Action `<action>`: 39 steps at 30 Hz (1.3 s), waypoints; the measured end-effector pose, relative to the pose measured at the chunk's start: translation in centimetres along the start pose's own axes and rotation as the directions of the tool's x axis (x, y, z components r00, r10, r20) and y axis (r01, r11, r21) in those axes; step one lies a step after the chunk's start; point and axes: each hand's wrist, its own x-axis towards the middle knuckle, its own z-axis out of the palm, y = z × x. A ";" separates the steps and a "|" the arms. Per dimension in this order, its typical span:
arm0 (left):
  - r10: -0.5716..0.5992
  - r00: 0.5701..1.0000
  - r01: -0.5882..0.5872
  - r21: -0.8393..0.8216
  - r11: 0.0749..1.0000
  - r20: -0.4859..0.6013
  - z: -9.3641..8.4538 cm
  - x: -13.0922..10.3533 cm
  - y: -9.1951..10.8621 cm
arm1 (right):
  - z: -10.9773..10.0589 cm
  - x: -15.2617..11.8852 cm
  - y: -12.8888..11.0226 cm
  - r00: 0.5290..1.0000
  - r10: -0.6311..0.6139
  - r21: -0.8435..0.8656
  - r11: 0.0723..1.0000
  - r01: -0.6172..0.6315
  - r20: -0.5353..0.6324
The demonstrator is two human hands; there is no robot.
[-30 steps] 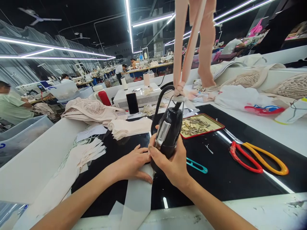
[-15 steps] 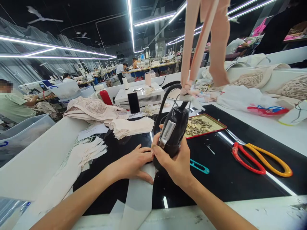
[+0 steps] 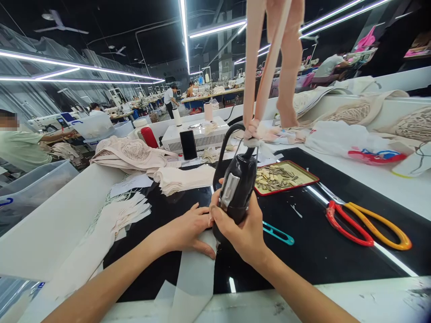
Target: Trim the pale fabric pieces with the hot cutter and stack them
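"Largest first?"

"Black work surface [image 3: 303, 251]: glossy, so judged low in grip. Anything laid on it may slide under side load."

"Above it?"

"Pink fabric lengths [image 3: 289, 67], knotted just over the tool's top, beside the black cord [image 3: 220, 157]. A sway or snag there could pull the tool off line. Whether they bear its weight, I cannot confirm."

"The cloth?"

"Pale strip [image 3: 195, 278] runs from beneath the fingers towards the near edge. Its unpinned near length could drag it askew."

"Scissors [image 3: 331, 211]?"

"Well apart on the right. Minor."

"And the hands?"

"Right hand [image 3: 240, 233] wrapped firmly around the corded black tool [image 3: 237, 188], which stands near upright, leaning slightly. Left hand [image 3: 188, 229] lies on the strip, fingers spread, clasping nothing visible."

"Principal hazard?"

"Left fingertips right beside the tool's base. The working end is hidden; I cannot tell whether it runs or meets cloth. If it cuts, bunched cloth or a slip could bring it onto those fingers."

"Smaller items?"

"Shallow tray [image 3: 308, 172] of seeds [image 3: 278, 176], near the tool: an elbowed rim could spill them. Teal implement [image 3: 289, 241], just beyond the right hand: could obstruct a sideways swing. Thread scraps [image 3: 296, 211]: could stray under the strip."
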 end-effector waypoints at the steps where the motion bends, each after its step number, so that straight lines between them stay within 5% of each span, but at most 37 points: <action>1: 0.012 1.000 -0.012 0.007 1.000 0.001 0.0 0.0 -0.1 | -0.1 0.1 0.0 1.000 -0.004 0.012 1.000 0.004 -0.003; 18: 0.088 0.996 -0.086 0.088 0.992 -0.028 0.5 -0.1 -0.5 | -0.3 0.4 0.3 0.999 -0.028 0.052 0.998 0.031 -0.045; 22: 0.091 0.978 -0.063 0.148 0.987 -0.186 1.4 -2.2 0.9 | -0.6 0.5 -0.3 0.999 -0.036 0.036 0.999 0.037 -0.036; 25: 0.006 0.933 0.077 0.215 0.974 -0.360 3.0 -4.3 2.5 | -0.9 0.7 -0.8 0.997 -0.065 0.019 0.998 0.066 -0.031; 30: -0.007 0.923 0.148 0.338 0.929 -0.385 6.0 -5.6 4.3 | -1.1 1.3 -1.7 0.992 -0.124 0.033 0.992 0.123 0.032; 34: 0.013 0.932 0.157 0.434 0.887 -0.363 6.9 -5.4 4.2 | -1.1 1.7 -2.8 0.988 -0.152 -0.123 0.981 0.153 0.017; 39: 0.110 0.941 0.018 0.374 0.927 -0.320 6.0 -6.0 3.5 | -1.8 1.8 -3.3 0.985 -0.172 -0.360 0.921 0.151 -0.027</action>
